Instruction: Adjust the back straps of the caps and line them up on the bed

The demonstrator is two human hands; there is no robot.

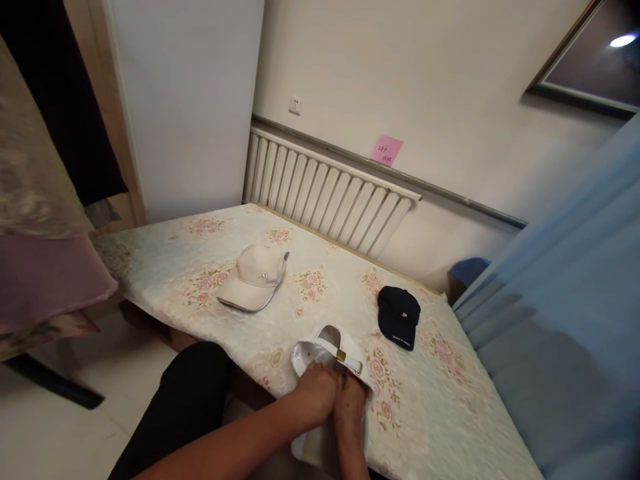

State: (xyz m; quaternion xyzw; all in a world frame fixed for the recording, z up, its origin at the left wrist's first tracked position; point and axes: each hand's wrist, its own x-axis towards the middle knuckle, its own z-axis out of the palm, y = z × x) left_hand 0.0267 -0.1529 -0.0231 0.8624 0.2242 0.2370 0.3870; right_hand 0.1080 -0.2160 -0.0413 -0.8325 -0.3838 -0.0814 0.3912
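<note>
Residential room, apparently a bedroom, indicated by floral-covered bed (340,307), white sectional radiator (320,190) along wall (400,67), wall-mounted power socket (295,105), framed picture (595,63), light-blue curtain (565,300) at right, draped textiles (50,287) at left

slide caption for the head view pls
Left hand and right hand in a white cap; beige cap, navy cap nearby.
</note>
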